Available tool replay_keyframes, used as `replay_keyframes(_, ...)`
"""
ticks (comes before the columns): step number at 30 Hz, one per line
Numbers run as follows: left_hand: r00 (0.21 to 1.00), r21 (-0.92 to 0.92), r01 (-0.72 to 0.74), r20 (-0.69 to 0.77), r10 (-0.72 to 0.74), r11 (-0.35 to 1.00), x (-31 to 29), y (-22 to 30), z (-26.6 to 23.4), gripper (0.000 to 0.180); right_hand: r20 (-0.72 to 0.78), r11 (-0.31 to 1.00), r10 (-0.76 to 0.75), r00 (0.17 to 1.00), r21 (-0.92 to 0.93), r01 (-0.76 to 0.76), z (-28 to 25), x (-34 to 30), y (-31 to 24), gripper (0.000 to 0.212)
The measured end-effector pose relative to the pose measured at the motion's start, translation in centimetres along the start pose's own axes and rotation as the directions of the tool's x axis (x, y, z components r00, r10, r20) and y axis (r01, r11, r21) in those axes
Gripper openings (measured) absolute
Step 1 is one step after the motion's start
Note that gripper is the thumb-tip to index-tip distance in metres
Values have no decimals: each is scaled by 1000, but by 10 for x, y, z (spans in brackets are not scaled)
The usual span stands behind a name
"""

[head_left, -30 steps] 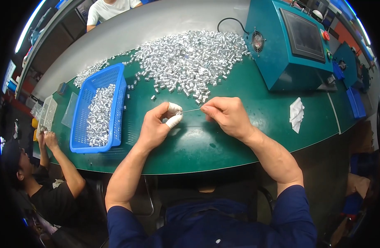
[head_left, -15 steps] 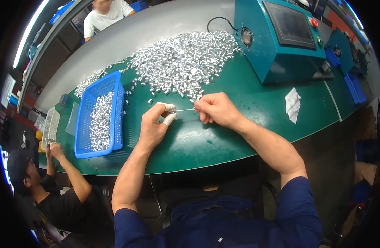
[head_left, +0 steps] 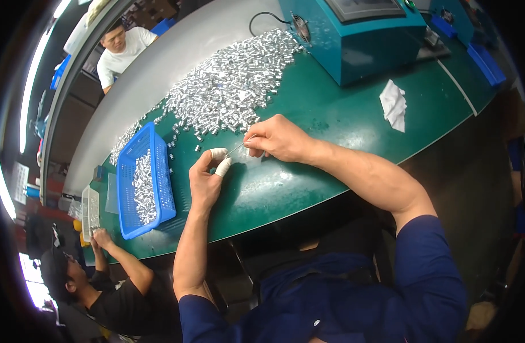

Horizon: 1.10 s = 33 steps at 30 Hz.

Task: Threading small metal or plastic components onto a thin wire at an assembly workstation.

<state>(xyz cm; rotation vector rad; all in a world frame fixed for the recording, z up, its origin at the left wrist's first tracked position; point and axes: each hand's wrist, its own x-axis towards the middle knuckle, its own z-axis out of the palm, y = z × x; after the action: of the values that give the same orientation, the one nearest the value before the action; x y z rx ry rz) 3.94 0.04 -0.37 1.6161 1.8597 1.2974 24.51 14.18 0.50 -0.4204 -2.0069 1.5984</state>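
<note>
My right hand (head_left: 281,139) is closed in a pinch on a thin metal rod (head_left: 235,150). The rod slants down leftward to the fingertips of my left hand (head_left: 207,178). White coverings wrap the thumb and forefinger of that hand, and they close around the rod's far end; what sits between them is too small to make out. Just beyond both hands spreads a big heap of small silver metal cylinders (head_left: 222,86). A blue perforated basket (head_left: 166,197), partly filled with similar cylinders (head_left: 143,191), stands left of my left hand.
A teal machine (head_left: 371,51) with a screen occupies the back right of the green table (head_left: 308,186). A crumpled white cloth (head_left: 393,106) lies to the right. At the left, a co-worker's hands (head_left: 101,235) are at a white tray (head_left: 91,211). Another person (head_left: 122,51) is across the table.
The whole view has shifted and tilted. The rod, nearly level before, now slopes up toward my right hand. Both hands keep their pinches.
</note>
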Motion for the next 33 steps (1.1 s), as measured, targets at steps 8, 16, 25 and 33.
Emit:
replay_keyframes(8,970,260,-241,84,227,935,-3,39,-11,17,112,907,263,958,311,-285,-4,3,0,34)
replay_keyframes(16,971,367,-229,21,239,901,-10,41,-14,17,-132,819,-479,868,-422,388,15,0,4,34)
replay_keyframes(25,995,328,-90,-10,99,941,-5,37,-5,17,-142,997,-12,990,-75,2,6,0,4,33)
replay_keyframes(33,978,413,-205,44,206,887,-11,34,-5,18,-86,999,31,996,-32,-34,4,-1,4,33)
